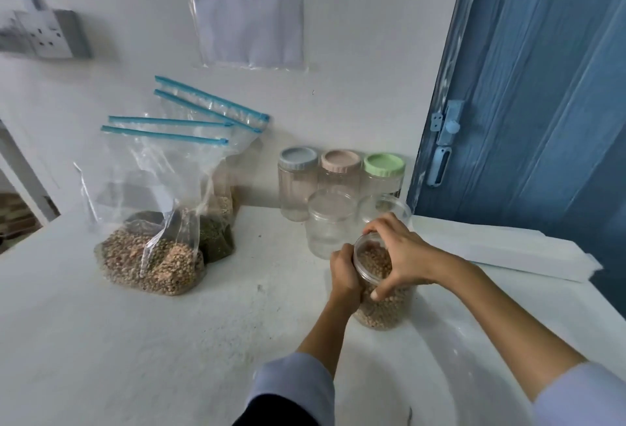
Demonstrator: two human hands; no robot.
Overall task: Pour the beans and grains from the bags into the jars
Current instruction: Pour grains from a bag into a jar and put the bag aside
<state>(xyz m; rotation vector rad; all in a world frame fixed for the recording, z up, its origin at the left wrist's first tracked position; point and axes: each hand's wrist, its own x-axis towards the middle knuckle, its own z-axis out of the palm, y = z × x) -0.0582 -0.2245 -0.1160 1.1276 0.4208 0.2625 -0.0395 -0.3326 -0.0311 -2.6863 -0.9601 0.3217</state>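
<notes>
Beans, light brown and round, fill a clear plastic jar (381,303) that stands on the white desk (169,341), near the front right. The left hand (343,275) curls around the left side of this jar near its top. The right hand (399,253) comes from above, with fingers and thumb bent around a clear round lid (371,261), which sits tilted on the mouth of the jar. Behind it stand two clear jars without coloured lids (330,222), and further back, against the wall, three empty jars with a grey lid (298,158), a pink lid (341,160) and a green lid (384,164). On the left of the desk lie transparent zip bags with blue closures (152,222), holding brown beans, green grains and pale grains.
</notes>
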